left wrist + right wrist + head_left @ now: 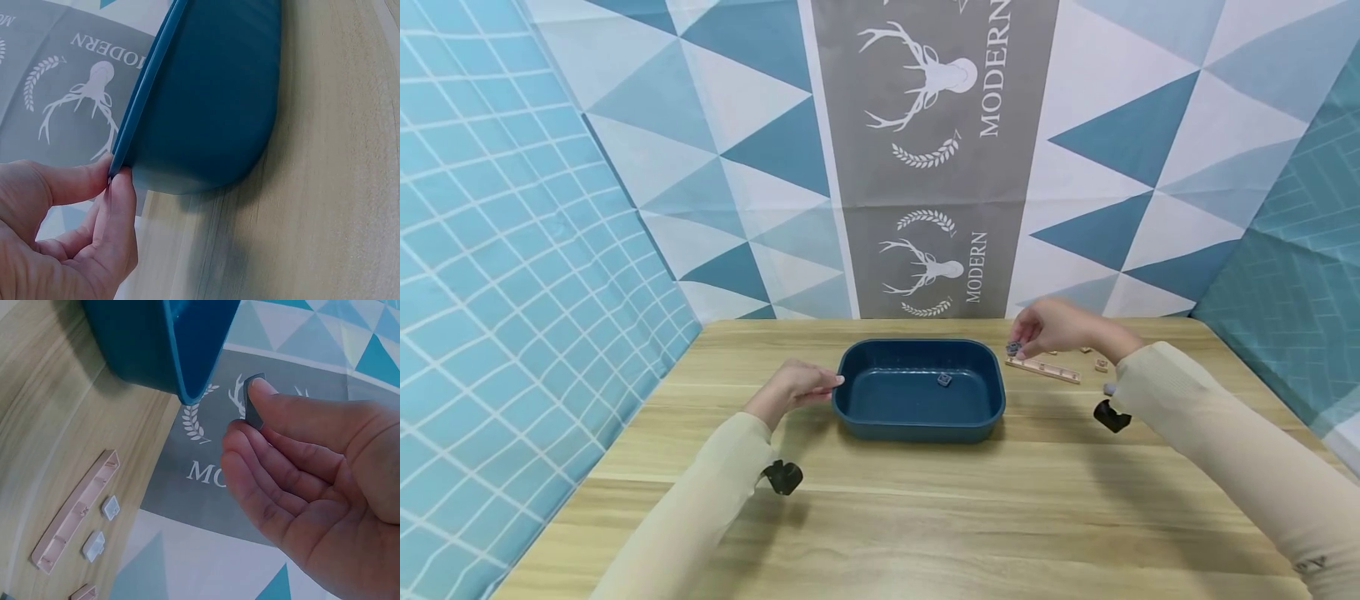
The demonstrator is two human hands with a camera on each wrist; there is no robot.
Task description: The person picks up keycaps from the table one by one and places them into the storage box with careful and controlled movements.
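Note:
A dark blue rectangular tub [917, 432] stands on the wooden table, one small grey keycap [944, 379] lying inside it. My left hand [796, 385] pinches the tub's left rim between thumb and fingers, as the left wrist view also shows. Just off the tub's right side, my right hand [1052, 325] holds a dark grey keycap [253, 403] between thumb and fingertips, raised above the table. Below that hand lies a long pink spacebar keycap [1042, 371], its hollow underside up in the right wrist view.
Two whitish keycaps [110, 507] lie beside the spacebar, with a smaller pink keycap [84, 592] at the lower edge of that view. A bluish keycap [1109, 389] sits near my right cuff. Patterned cloth [760, 167] hangs behind the table.

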